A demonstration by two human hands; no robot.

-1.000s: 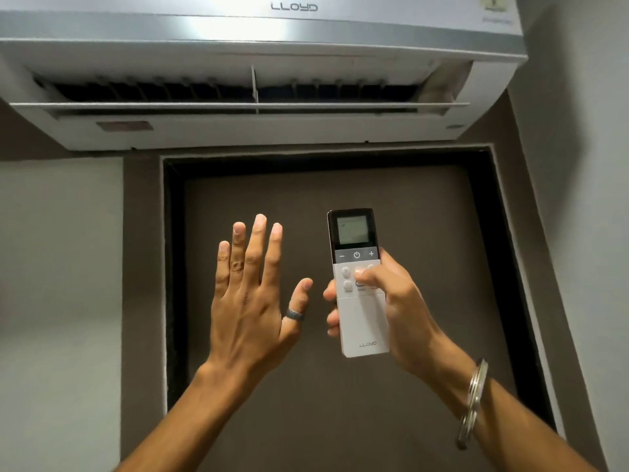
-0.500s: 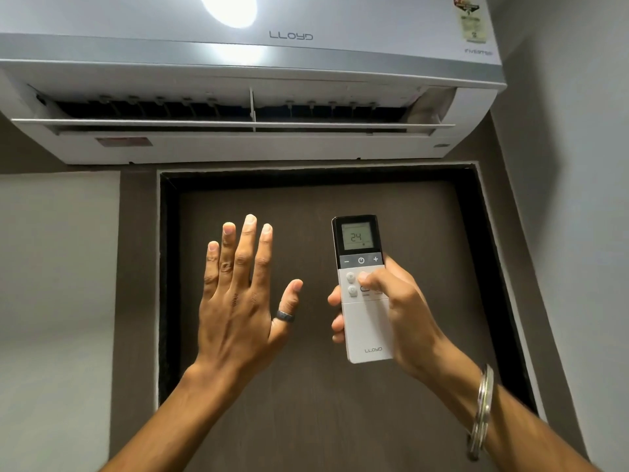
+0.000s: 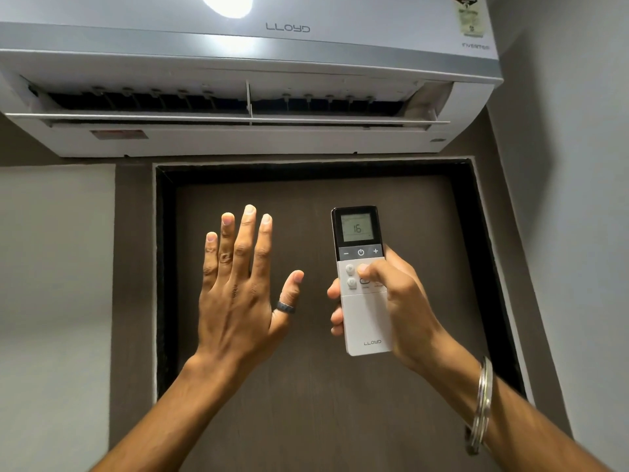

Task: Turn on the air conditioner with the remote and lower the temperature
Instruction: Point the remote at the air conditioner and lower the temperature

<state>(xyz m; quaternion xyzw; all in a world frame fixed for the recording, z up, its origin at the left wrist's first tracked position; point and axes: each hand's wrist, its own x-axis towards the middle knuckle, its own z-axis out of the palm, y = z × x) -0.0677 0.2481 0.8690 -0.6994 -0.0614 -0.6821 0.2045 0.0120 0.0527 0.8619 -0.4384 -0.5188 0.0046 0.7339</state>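
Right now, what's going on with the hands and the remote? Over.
Right hand holds remote, thumb on its buttons. Left hand open, empty. Screen reads 16; air conditioner flap open. Nothing in the way.

Indoors in what looks like a home room, judging by a white wall-mounted Lloyd split air conditioner [image 3: 252, 80] with open louvre. Directly below the unit, a dark brown wooden door [image 3: 306, 386] set in a black frame [image 3: 165, 267]. Left and right of the unit, plain grey painted walls [image 3: 51, 267]. On the unit's upper right corner, an energy-rating sticker [image 3: 468, 15].
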